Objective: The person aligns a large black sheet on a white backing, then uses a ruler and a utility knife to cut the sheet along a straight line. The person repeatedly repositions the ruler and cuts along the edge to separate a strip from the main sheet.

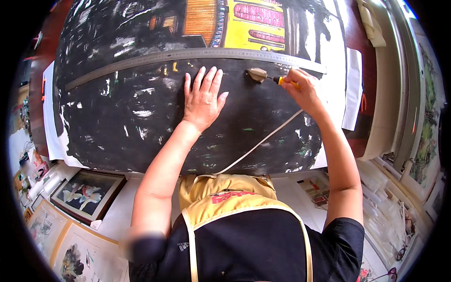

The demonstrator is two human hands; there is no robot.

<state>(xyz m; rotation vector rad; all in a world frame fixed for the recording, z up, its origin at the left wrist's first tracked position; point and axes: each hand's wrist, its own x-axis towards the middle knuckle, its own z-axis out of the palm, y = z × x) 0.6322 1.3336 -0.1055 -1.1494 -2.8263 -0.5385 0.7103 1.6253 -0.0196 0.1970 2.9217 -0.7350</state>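
My right hand grips the yellow handle of a small corded iron, whose metal shoe-shaped head points left over the black part of a large painting. From that hand a pale cord runs down across the painting to its near edge by my apron. My left hand lies flat on the black surface, fingers spread, holding nothing. Just beyond both hands a long metal ruler lies across the painting. Past it shows a yellow, orange and pink painted section.
White paper sticks out at the right side of the dark red table. Framed pictures stand low at the left, with more painted sheets nearer. Clear plastic-wrapped items lie at the lower right.
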